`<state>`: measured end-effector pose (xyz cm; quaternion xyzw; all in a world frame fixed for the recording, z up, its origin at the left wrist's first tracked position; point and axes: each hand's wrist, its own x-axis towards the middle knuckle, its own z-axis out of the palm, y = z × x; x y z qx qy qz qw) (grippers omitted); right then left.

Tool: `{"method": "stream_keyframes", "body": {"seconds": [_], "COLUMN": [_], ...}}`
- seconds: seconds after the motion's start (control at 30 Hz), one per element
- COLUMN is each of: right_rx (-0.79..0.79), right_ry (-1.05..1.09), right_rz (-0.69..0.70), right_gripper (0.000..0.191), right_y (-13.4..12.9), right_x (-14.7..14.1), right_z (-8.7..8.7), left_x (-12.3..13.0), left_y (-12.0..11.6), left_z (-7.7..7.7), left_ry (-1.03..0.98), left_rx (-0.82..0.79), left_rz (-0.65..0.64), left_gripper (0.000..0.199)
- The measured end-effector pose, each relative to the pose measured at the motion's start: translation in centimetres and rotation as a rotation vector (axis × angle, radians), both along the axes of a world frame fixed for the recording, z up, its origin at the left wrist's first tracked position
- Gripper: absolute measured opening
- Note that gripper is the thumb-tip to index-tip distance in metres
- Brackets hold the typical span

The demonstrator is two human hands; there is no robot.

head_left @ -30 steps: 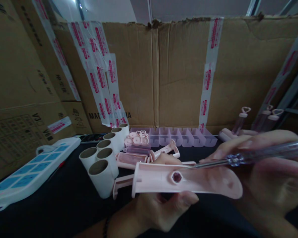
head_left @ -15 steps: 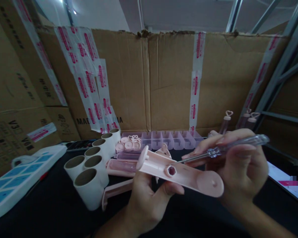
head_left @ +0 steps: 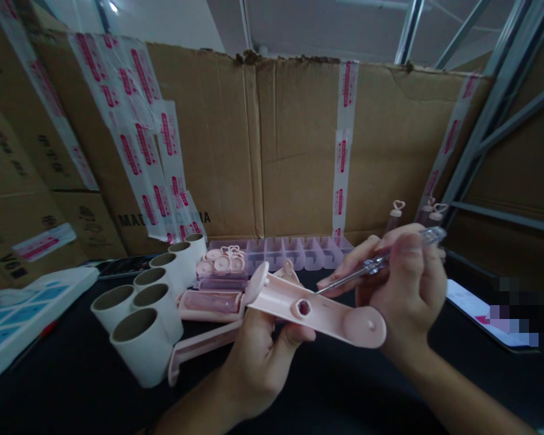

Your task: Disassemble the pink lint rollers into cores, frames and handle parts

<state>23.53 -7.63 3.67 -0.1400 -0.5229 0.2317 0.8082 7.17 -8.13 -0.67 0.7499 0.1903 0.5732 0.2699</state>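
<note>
My left hand (head_left: 263, 362) is closed around the underside of a pink plastic holder (head_left: 329, 323), a long half-open shell with round ends and a raised ring with a hole near its middle. The holder tilts down to the right. In my right hand (head_left: 408, 284) is a screwdriver (head_left: 376, 264) with a clear handle, its shaft pointing left and down. Its tip lies at the holder's upper edge, just above the ring; whether it touches cannot be made out. Behind the left hand lie another pink holder with a clear tube (head_left: 211, 302) and a narrow pink strip-like part (head_left: 204, 347).
White cardboard tubes (head_left: 140, 350) stand at left, near a white tray with blue compartments (head_left: 31, 314). Behind are pink round caps (head_left: 221, 261) and a clear purple divided box (head_left: 294, 252). Heart-topped tubes (head_left: 395, 214) and a phone (head_left: 485, 317) are at right. Cardboard (head_left: 299, 151) walls the back.
The camera view has shifted a little, moving the scene leftward. The screwdriver is now angled more steeply, its tip still by the ring. Both hands keep their hold.
</note>
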Motion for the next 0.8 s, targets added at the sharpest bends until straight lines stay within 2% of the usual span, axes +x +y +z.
{"method": "stream_keyframes", "body": {"seconds": [0.23, 0.4, 0.6, 0.8], "right_rx": [-0.048, -0.205, -0.252, -0.305], "right_ry": [-0.009, -0.044, -0.039, -0.148], "right_rz": [-0.004, 0.04, 0.067, 0.081], "right_gripper": [0.019, 0.017, 0.017, 0.019], "right_y": [0.4, -0.2, -0.1, 0.5], "right_x": [0.2, 0.2, 0.4, 1.0], "right_z": [-0.2, -0.3, -0.2, -0.3], "left_x": [-0.1, -0.3, -0.7, -0.9], "left_y": [0.2, 0.3, 0.5, 0.8], "left_z": [-0.1, -0.2, -1.2, -1.8], "left_ry": [0.013, 0.044, 0.072, 0.128], "left_rx": [0.011, -0.016, -0.036, -0.012], "left_rz": [-0.003, 0.002, 0.026, 0.03], "left_gripper": [0.021, 0.022, 0.024, 0.024]}}
